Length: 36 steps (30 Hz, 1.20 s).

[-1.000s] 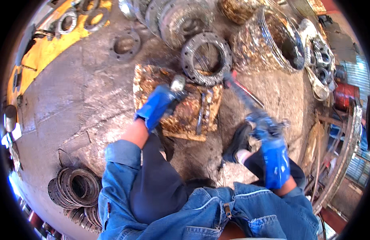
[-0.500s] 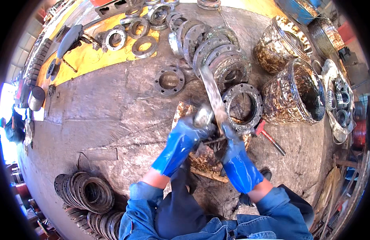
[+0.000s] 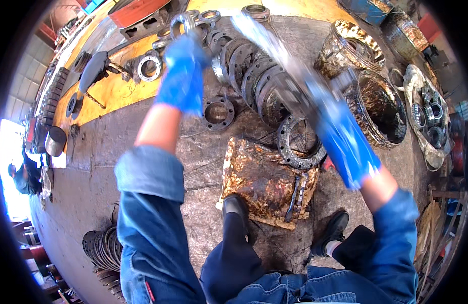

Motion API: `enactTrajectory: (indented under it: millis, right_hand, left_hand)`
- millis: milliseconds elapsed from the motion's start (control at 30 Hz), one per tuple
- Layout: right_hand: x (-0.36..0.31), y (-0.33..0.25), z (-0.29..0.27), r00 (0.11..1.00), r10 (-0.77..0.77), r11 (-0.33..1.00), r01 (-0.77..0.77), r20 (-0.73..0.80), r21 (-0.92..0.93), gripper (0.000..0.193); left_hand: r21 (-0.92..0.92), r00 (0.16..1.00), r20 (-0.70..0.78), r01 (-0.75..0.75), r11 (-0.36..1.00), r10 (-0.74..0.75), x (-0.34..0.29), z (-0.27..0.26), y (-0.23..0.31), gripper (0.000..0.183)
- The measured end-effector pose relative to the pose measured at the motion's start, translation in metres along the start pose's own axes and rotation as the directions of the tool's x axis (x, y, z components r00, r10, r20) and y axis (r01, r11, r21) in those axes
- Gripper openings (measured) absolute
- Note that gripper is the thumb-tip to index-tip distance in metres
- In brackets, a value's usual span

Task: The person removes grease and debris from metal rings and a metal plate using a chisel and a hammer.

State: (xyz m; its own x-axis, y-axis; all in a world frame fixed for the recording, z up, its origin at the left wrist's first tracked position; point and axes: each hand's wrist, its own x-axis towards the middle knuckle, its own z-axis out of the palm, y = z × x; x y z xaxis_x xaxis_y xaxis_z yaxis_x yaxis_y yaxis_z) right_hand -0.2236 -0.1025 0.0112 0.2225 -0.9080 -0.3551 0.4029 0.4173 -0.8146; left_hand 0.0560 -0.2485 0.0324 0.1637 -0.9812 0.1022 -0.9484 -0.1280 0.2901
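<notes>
My left hand [image 3: 186, 68], in a blue glove, reaches far forward over the rings at the back left. Its blurred fingers appear closed on a shiny metal ring [image 3: 182, 24]. My right hand [image 3: 327, 109], gloved alike and smeared by motion, is raised over the stack of flanges. It grips a long, flat, pale strip [image 3: 264, 40] that points forward and left; its exact kind is too blurred to tell. Below my hands, a stained, greasy sheet-like pad [image 3: 259, 177] lies on the floor by my feet. A dark bolt-holed flange [image 3: 289, 152] rests over its upper right corner.
Several flanges [image 3: 239, 61] lean in a row ahead, with a single flange [image 3: 218, 112] left of them. Greasy drums [image 3: 378, 109] stand at the right beside a bag of metal parts [image 3: 431, 116]. More stacked rings [image 3: 102, 248] lie at the lower left. A stool [image 3: 94, 71] stands far left.
My hands have parted from above the pad: the left swung forward and left with the shiny ring, the right moved right and up with the strip. The pad is uncovered, and the view has shifted.
</notes>
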Motion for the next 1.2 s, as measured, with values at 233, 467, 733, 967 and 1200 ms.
enactTrajectory:
  millis: [233, 467, 733, 967, 1200]
  right_hand:
    - [-0.146, -0.02, -0.113, 0.995, -0.094, 0.99, 0.089, -0.044, -0.105, 0.057]
    - [-0.207, -0.048, -0.142, 0.944, -0.166, 0.859, 0.28, -0.285, 0.428, 0.055]
    - [-0.216, -0.055, -0.166, 0.927, -0.295, 0.801, 0.373, -0.233, 0.469, 0.052]
    - [-0.207, -0.029, -0.185, 0.978, -0.198, 0.899, 0.206, -0.06, 0.388, 0.046]
    - [-0.198, -0.004, -0.152, 0.915, -0.271, 0.908, 0.347, -0.3, 0.235, 0.041]
  left_hand:
    - [-0.201, 0.891, 0.446, 0.011, 0.98, 0.081, -0.175, 0.05, -0.007, 0.035]
    - [-0.534, 0.85, 0.335, -0.184, 0.825, 0.407, -0.241, -0.028, 0.108, 0.028]
    - [-0.933, 0.778, 0.224, -0.002, 0.359, 0.588, -0.314, -0.061, 0.176, 0.028]
    - [-0.769, 0.7, 0.32, 0.585, -0.256, 0.639, -0.269, 0.002, 0.152, 0.049]
    - [-0.712, 0.779, 0.252, 0.551, -0.434, 0.574, -0.259, 0.002, 0.145, 0.058]
